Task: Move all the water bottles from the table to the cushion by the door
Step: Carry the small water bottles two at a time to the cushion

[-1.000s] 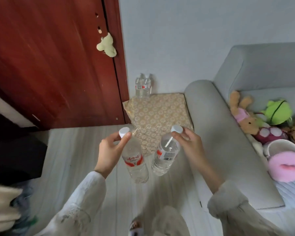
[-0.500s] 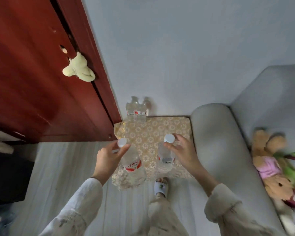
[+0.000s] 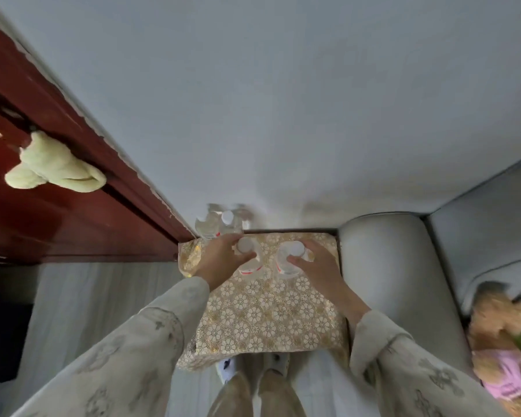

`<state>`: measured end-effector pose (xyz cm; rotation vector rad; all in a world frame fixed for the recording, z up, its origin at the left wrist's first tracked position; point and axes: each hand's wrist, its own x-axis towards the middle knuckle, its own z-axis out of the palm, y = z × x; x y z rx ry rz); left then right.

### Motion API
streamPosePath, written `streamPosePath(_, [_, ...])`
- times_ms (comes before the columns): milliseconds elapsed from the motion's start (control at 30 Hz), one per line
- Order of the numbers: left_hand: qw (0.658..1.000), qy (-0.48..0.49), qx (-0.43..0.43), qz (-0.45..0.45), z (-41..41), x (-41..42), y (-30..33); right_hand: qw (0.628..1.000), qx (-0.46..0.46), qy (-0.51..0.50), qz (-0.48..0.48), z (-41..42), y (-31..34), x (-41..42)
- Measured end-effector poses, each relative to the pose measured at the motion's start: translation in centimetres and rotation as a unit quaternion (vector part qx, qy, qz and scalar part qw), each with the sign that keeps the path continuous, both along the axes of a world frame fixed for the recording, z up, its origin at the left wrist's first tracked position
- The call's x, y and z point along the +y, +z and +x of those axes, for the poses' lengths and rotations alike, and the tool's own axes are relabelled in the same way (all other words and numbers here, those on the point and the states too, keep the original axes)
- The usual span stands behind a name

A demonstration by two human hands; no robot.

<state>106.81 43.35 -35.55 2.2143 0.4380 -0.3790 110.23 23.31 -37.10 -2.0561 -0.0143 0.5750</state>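
A gold flower-patterned cushion [image 3: 262,314] lies on the floor between the red door and the sofa arm. My left hand [image 3: 220,260] grips a clear water bottle [image 3: 248,257] with a white cap, upright over the cushion's far part. My right hand [image 3: 316,266] grips a second water bottle [image 3: 289,258] just to the right of it. Whether their bases touch the cushion is hidden. Two more bottles [image 3: 223,222] stand against the wall at the cushion's far left corner.
A dark red door [image 3: 51,206] with a pale plush toy [image 3: 54,164] hanging on it is at the left. A grey sofa arm [image 3: 385,272] borders the cushion on the right, with stuffed animals [image 3: 503,341] on the seat. My slippered feet [image 3: 253,365] stand at the cushion's near edge.
I have stepped up to the cushion and look straight down. Both hands have carried their bottles forward and down over the cushion's far part, close to the two standing bottles.
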Motion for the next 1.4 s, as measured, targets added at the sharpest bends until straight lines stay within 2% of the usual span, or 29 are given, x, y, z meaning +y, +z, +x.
streamPosePath(367, [0.993, -0.077, -0.001, 0.089, 8.3, 0.5, -7.2, 0.999, 0.001, -0.038, -0.019, 7.0, -7.7, 2.8])
streamPosePath(733, [0.991, -0.043, -0.005, 0.126, 11.6, 0.0, -9.5, 0.999, -0.023, -0.035, 0.009, 9.8, -10.4, 5.4])
streamPosePath(900, [0.998, 0.032, -0.002, 0.055, 10.8, -0.2, -9.7, 0.999, -0.016, -0.028, 0.022, 9.8, -10.5, 5.5])
streamPosePath(1033, [0.999, 0.032, 0.018, 0.026, 10.0, -0.3, -9.0, 0.998, 0.038, -0.013, 0.052, 9.4, -9.4, 4.8])
streamPosePath(1233, [0.993, 0.117, -0.017, -0.009, 5.4, -0.9, -6.9, 0.994, 0.086, -0.006, 0.063, 6.0, -7.1, 3.6])
streamPosePath(1333, [0.988, 0.122, 0.058, -0.074, 0.7, -1.5, -5.8, 0.989, 0.141, 0.011, 0.04, 2.7, -5.4, 2.7])
streamPosePath(1400, [0.981, 0.109, 0.106, -0.121, -2.5, -1.8, -4.7, 0.985, 0.162, 0.025, 0.058, 0.5, -3.7, 2.5])
